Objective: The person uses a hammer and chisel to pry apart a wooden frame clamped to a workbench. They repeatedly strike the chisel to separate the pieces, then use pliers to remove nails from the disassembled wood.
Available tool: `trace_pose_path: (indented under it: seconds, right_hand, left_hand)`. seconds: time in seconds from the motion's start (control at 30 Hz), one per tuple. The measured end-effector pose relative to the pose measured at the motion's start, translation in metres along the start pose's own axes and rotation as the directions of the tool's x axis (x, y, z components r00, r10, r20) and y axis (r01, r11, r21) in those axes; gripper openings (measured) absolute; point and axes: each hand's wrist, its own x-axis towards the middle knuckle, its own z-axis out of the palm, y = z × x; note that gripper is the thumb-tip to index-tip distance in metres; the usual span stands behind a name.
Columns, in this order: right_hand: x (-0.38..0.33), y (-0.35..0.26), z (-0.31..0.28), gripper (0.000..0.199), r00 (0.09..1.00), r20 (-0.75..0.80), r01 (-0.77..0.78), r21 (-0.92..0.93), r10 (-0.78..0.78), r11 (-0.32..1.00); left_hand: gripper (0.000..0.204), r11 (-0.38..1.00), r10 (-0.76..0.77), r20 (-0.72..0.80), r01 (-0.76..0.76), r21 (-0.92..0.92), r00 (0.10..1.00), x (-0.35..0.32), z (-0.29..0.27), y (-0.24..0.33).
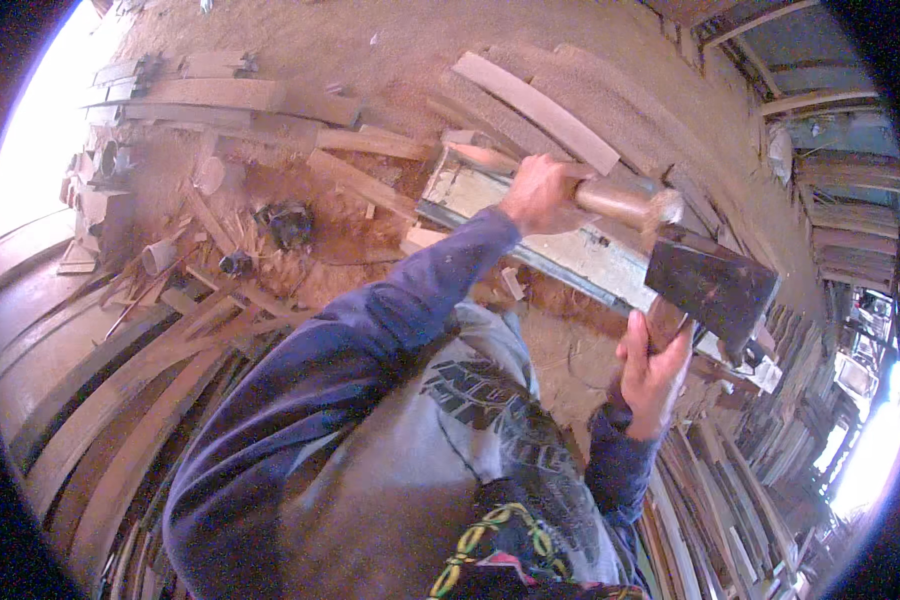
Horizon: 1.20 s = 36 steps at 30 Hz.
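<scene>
My left hand (542, 195) is closed around a thick, rounded wooden piece (618, 203) that points to the right and has a pale end. Below and right of it, my right hand (654, 372) grips the short wooden handle of a mallet (712, 288), whose dark block head is turned up close to the rounded piece's pale end. Whether the two touch, I cannot tell. Both hands are over a long, narrow workbench (460, 193) with a pale worn top and a metal strip along its near edge. Part of its top is hidden by my hands and the mallet.
Beyond the bench lies a long plank (535, 108) on sawdust-covered ground. Stacked timber (200, 94) stands far left, with a dark machine-like object (286, 225) and a white cup (157, 257) nearer. Long boards (120, 440) lie at lower left; narrow strips (715, 490) lie at lower right.
</scene>
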Motion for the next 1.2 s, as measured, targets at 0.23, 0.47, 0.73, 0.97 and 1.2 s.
trace_pose_path:
  seconds: [0.23,0.47,0.73,0.97,1.2]
  right_hand:
    - [-0.014,-0.027,-0.096,0.031,0.679,-0.678,0.417,0.038,-0.283,0.908]
    - [0.000,-0.039,-0.039,0.037,0.876,-0.435,0.272,0.088,-0.209,0.958]
    - [-0.020,0.000,-0.066,0.029,0.939,-0.216,0.259,-0.064,-0.267,0.964]
    - [-0.005,-0.055,-0.064,0.022,0.900,-0.383,0.365,0.396,-0.210,0.843]
    - [-0.016,0.030,-0.024,0.024,0.997,-0.068,-0.046,0.015,0.047,0.999]
  left_hand:
    - [0.026,0.998,0.030,-0.032,-0.031,-0.046,0.999,-0.002,0.001,-0.002]
    - [0.024,0.998,0.015,-0.040,-0.018,-0.058,0.999,-0.006,0.007,-0.005]
    - [0.026,0.997,0.062,-0.036,-0.064,-0.054,0.997,-0.012,0.008,-0.010]
    - [0.027,0.999,0.009,-0.017,-0.009,-0.043,1.000,-0.012,0.007,-0.007]
    - [0.026,0.995,0.058,0.037,-0.061,0.085,0.998,-0.009,0.004,-0.006]
